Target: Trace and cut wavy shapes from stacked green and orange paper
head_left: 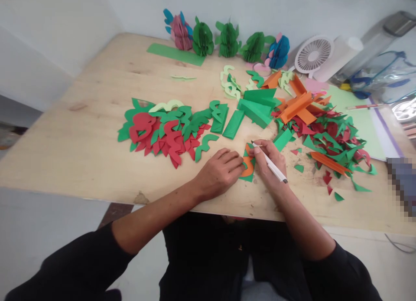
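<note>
My right hand (272,164) is closed around a white marker pen (272,167) with dark ends. Its tip is at the top of an orange wavy paper shape (248,167), which lies on a piece of green paper (248,178). My left hand (221,171) lies on the table with its fingertips at the left edge of these papers; its fingers are stretched and nothing is gripped. Left of it is a pile of cut red wavy pieces (172,138) and green wavy pieces (205,147). Folded green paper strips (256,112) lie just beyond my hands.
Red and green scraps (338,136) heap at the right, with folded orange strips (296,108). Along the wall stand honeycomb paper figures (228,40), a small white fan (313,54) and a bottle (373,45). A green strip (177,53) lies at the back of the wooden table (94,93).
</note>
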Demonstrator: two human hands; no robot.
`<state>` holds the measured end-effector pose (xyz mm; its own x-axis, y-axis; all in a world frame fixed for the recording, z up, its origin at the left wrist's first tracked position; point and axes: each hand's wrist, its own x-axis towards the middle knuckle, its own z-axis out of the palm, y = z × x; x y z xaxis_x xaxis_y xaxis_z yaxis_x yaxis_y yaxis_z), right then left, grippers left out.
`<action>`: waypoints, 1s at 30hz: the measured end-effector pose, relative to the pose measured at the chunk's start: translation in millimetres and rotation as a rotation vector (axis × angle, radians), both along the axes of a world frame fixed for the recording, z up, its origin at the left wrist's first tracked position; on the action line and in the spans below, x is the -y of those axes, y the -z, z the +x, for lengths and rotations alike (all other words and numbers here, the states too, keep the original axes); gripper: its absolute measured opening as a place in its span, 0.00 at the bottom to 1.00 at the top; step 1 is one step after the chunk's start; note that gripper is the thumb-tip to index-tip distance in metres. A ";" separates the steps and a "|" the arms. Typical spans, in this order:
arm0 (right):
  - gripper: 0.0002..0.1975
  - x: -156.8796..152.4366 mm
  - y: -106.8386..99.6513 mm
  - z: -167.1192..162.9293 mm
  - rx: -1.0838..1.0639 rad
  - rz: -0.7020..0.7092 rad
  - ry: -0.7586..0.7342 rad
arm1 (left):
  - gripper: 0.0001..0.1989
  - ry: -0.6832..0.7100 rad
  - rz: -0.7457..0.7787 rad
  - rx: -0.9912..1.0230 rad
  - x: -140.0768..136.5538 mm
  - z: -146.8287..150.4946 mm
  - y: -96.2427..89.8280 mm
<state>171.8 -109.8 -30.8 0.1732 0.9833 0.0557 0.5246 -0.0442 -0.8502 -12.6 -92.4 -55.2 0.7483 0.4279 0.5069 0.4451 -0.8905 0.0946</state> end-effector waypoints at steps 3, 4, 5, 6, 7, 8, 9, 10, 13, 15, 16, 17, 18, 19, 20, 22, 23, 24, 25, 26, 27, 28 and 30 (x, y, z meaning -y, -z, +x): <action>0.13 -1.1 2.3 0.3 -0.039 -0.017 0.009 | 0.11 0.007 -0.011 -0.012 0.2 -0.4 0.0; 0.13 -1.2 2.7 0.3 -0.046 -0.021 0.013 | 0.11 0.007 -0.015 -0.018 0.2 -0.4 0.0; 0.13 -1.2 2.7 0.2 -0.048 -0.024 0.018 | 0.11 0.005 -0.017 -0.021 0.1 -0.4 -0.1; 0.13 -1.1 2.6 0.1 -0.047 -0.025 0.020 | 0.11 0.004 -0.020 -0.026 0.0 -0.4 -0.2; 0.13 -0.9 2.1 0.0 -0.042 -0.023 0.022 | 0.11 0.004 -0.023 -0.030 -0.1 -0.3 -0.4; 0.13 -0.6 1.4 -0.1 -0.036 -0.018 0.024 | 0.11 0.005 -0.027 -0.035 -0.1 -0.2 -0.6; 0.13 -0.3 0.7 -0.2 -0.029 -0.012 0.023 | 0.11 0.009 -0.031 -0.040 -0.2 -0.1 -0.8; 0.12 0.0 -0.2 -0.3 -0.021 -0.006 0.022 | 0.11 0.014 -0.034 -0.044 -0.2 0.1 -1.0; 0.12 0.6 -2.7 -0.7 0.006 -0.005 0.020 | 0.11 0.024 -0.040 -0.045 0.2 0.6 -1.8; 0.13 0.7 -3.9 -1.0 0.019 -0.011 0.012 | 0.11 0.023 -0.046 -0.043 0.5 1.2 -2.9; 0.13 0.8 -4.3 -1.1 0.023 -0.013 0.006 | 0.11 0.020 -0.054 -0.041 0.5 1.7 -3.7; 0.13 0.8 -4.6 -1.2 0.026 -0.012 0.002 | 0.11 0.015 -0.067 -0.037 0.2 2.3 -4.8; 0.13 0.8 -4.7 -1.2 0.028 -0.008 -0.001 | 0.11 0.011 -0.083 -0.031 -0.3 3.1 -6.2; 0.13 0.9 -4.7 -1.2 0.029 -0.004 -0.003 | 0.10 0.004 -0.101 -0.023 -1.2 4.0 -7.8; 0.13 0.8 -4.7 -1.2 0.031 0.000 -0.003 | 0.10 -0.004 -0.117 -0.013 -2.3 5.2 -9.6; 0.13 0.7 -4.5 -1.1 0.036 0.005 0.002 | 0.10 -0.025 -0.134 0.002 -5.2 7.7 -12.8; 0.13 0.6 -4.5 -1.1 0.039 0.007 0.003 | 0.10 -0.038 -0.134 0.006 -6.7 9.0 -13.8; 0.13 0.4 -4.4 -1.0 0.042 0.006 0.002 | 0.10 -0.050 -0.129 0.009 -8.2 10.3 -14.3; 0.13 0.2 -4.5 -0.9 0.045 0.004 0.001 | 0.10 -0.059 -0.122 0.008 -9.5 11.4 -14.1; 0.13 0.1 -4.5 -0.9 0.047 0.000 -0.001 | 0.10 -0.063 -0.116 0.005 -10.6 12.3 -13.2; 0.13 0.0 -4.6 -0.8 0.049 -0.003 -0.004 | 0.09 -0.067 -0.111 0.003 -11.4 13.0 -11.9; 0.13 0.0 -4.6 -0.7 0.049 -0.005 -0.008 | 0.08 -0.067 -0.107 0.002 -11.9 13.4 -10.4; 0.13 0.3 -4.3 -0.7 0.048 -0.002 -0.012 | 0.08 -0.063 -0.102 0.005 -12.3 13.6 -7.4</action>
